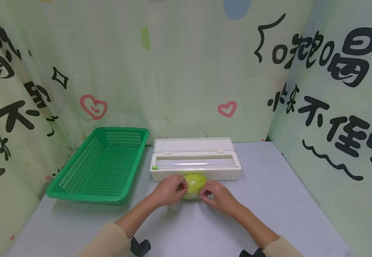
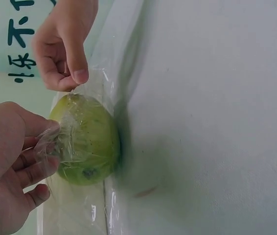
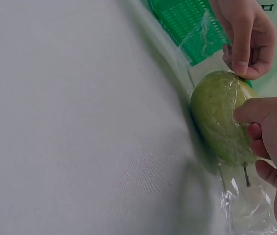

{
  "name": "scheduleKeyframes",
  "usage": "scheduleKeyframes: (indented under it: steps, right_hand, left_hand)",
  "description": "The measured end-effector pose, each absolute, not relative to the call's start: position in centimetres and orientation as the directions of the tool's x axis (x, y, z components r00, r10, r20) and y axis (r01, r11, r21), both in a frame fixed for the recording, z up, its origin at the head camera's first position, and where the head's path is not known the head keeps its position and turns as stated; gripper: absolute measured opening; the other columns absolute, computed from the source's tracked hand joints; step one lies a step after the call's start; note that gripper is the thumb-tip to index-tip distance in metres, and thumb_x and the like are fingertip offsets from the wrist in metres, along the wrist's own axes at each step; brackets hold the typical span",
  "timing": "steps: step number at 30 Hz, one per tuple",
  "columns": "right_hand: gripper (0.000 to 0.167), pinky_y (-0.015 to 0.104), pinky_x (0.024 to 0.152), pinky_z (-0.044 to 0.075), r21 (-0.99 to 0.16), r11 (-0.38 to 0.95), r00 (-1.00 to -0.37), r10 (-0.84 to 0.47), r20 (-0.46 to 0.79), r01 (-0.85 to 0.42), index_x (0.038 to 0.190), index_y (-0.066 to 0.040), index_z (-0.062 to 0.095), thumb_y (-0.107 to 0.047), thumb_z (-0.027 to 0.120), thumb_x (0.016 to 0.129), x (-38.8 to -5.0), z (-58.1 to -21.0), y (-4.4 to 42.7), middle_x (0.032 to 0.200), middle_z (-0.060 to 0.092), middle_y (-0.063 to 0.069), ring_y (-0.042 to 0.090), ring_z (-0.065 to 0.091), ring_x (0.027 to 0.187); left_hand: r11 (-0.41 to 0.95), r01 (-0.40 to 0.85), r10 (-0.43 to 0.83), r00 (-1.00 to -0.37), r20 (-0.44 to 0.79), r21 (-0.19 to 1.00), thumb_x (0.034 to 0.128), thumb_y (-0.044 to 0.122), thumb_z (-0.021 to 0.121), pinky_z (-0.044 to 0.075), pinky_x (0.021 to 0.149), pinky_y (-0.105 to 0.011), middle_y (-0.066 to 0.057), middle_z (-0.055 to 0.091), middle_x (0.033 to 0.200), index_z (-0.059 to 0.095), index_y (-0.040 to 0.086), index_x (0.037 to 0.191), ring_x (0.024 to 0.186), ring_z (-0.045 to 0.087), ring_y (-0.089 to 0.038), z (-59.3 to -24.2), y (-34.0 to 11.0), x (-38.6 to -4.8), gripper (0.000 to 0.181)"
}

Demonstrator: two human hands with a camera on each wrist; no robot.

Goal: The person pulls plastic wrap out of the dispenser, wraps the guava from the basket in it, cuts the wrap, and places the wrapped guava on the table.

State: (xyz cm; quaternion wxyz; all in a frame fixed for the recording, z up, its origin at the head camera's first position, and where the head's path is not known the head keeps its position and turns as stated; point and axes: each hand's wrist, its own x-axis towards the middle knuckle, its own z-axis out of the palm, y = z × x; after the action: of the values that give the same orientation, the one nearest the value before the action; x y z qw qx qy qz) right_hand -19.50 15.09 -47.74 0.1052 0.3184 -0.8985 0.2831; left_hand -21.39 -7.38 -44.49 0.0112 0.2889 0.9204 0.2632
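Observation:
A yellow-green pear point(image 1: 195, 184) lies on its side at the front of the white cling film dispenser point(image 1: 195, 174). Clear cling film point(image 2: 75, 132) covers it in loose wrinkles; a dark stem point(image 3: 246, 175) pokes out at the end nearer the right hand. My left hand point(image 1: 172, 189) is at the pear's left side and pinches bunched film between thumb and fingers. At the opposite side, my right hand point(image 1: 219, 196) pinches film close against the fruit. More loose film spreads out past both ends of the pear.
To the left stands a green plastic basket point(image 1: 125, 175) with slotted walls. The dispenser's lid point(image 1: 194, 145) is raised at the back, showing the film roll point(image 1: 195, 162). A white table point(image 1: 269, 200) carries everything, and printed curtains point(image 1: 186, 71) enclose it.

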Motion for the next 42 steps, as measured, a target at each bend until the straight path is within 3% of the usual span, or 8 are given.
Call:
scheduleKeyframes:
  steps: [9,16,19,23,28,34,38,42]
  right_hand:
    - [0.024,0.019,0.067,0.048,-0.318,0.665,-0.718,-0.496,0.488,-0.676,0.082,-0.016,0.068,-0.020,0.087,0.067,-19.4,-48.5,15.2,0.082,0.060,-0.007,0.007,0.054,0.075]
    - [0.019,0.019,0.066,0.047,-0.249,0.687,-0.688,-0.491,0.534,-0.683,0.074,-0.019,0.068,-0.008,0.083,0.069,-19.7,-48.7,15.0,0.076,0.061,-0.010,0.003,0.052,0.072]
    - [0.019,0.018,0.066,0.048,-0.283,0.673,-0.700,-0.495,0.514,-0.684,0.074,-0.018,0.067,-0.006,0.081,0.070,-19.7,-48.6,15.0,0.077,0.061,-0.009,0.003,0.053,0.072]
    - [0.017,0.018,0.066,0.050,-0.418,0.613,-0.739,-0.499,0.453,-0.670,0.076,-0.015,0.066,-0.003,0.077,0.073,-19.6,-48.4,15.2,0.079,0.061,-0.007,0.004,0.054,0.074]
    - [0.017,0.026,0.066,0.053,-0.585,0.513,-0.775,-0.483,0.408,-0.628,0.078,-0.014,0.065,0.000,0.074,0.076,-19.5,-47.8,15.5,0.077,0.060,-0.006,0.007,0.054,0.073]
    - [0.015,0.026,0.067,0.052,-0.615,0.501,-0.788,-0.474,0.393,-0.609,0.080,-0.014,0.064,0.000,0.072,0.080,-19.6,-47.0,15.6,0.077,0.060,-0.006,0.004,0.054,0.074]
    - [0.011,0.025,0.068,0.052,-0.616,0.529,-0.807,-0.457,0.374,-0.584,0.084,-0.013,0.066,-0.004,0.073,0.083,-19.8,-46.6,15.9,0.078,0.061,-0.006,0.003,0.054,0.074]
    - [0.008,0.023,0.068,0.051,-0.616,0.590,-0.852,-0.399,0.340,-0.522,0.091,-0.011,0.068,-0.007,0.072,0.085,-20.0,-46.4,17.2,0.083,0.066,-0.005,0.002,0.055,0.076]
  left_hand:
    - [0.694,0.520,0.535,-0.835,0.126,0.498,0.0877,0.017,0.070,0.045,0.063,-0.016,0.008,0.055,0.079,0.065,0.015,0.083,0.072,0.050,-0.005,-44.5,-7.3,-21.3,0.007]
    - [0.679,0.513,0.538,-0.835,0.120,0.526,0.0874,0.016,0.070,0.046,0.063,-0.016,0.007,0.056,0.080,0.065,0.015,0.083,0.073,0.050,-0.006,-44.5,-7.3,-21.4,0.007]
    - [0.678,0.514,0.541,-0.833,0.116,0.526,0.0874,0.016,0.070,0.046,0.063,-0.016,0.007,0.055,0.080,0.065,0.015,0.083,0.073,0.050,-0.006,-44.5,-7.3,-21.4,0.007]
    - [0.668,0.527,0.551,-0.825,0.127,0.526,0.0869,0.016,0.070,0.046,0.064,-0.016,0.007,0.056,0.080,0.065,0.015,0.083,0.074,0.052,-0.008,-44.5,-7.4,-21.4,0.007]
    - [0.583,0.602,0.626,-0.761,0.171,0.545,0.0842,0.020,0.075,0.050,0.073,-0.020,0.003,0.062,0.087,0.066,0.014,0.090,0.081,0.057,-0.012,-44.4,-7.1,-21.1,0.012]
    - [0.586,0.719,0.702,-0.681,0.209,0.372,0.0767,0.026,0.082,0.049,0.083,-0.019,0.008,0.064,0.098,0.068,0.019,0.101,0.092,0.055,-0.008,-45.1,-5.9,-20.6,0.029]
    - [0.629,0.737,0.698,-0.676,0.236,0.248,0.0764,0.024,0.082,0.050,0.084,-0.020,0.008,0.061,0.099,0.068,0.021,0.102,0.093,0.054,-0.008,-45.4,-5.4,-20.5,0.029]
    - [0.647,0.726,0.682,-0.688,0.248,0.231,0.0767,0.019,0.082,0.050,0.084,-0.023,0.006,0.059,0.098,0.068,0.021,0.097,0.091,0.053,-0.010,-45.4,-5.5,-20.5,0.024]
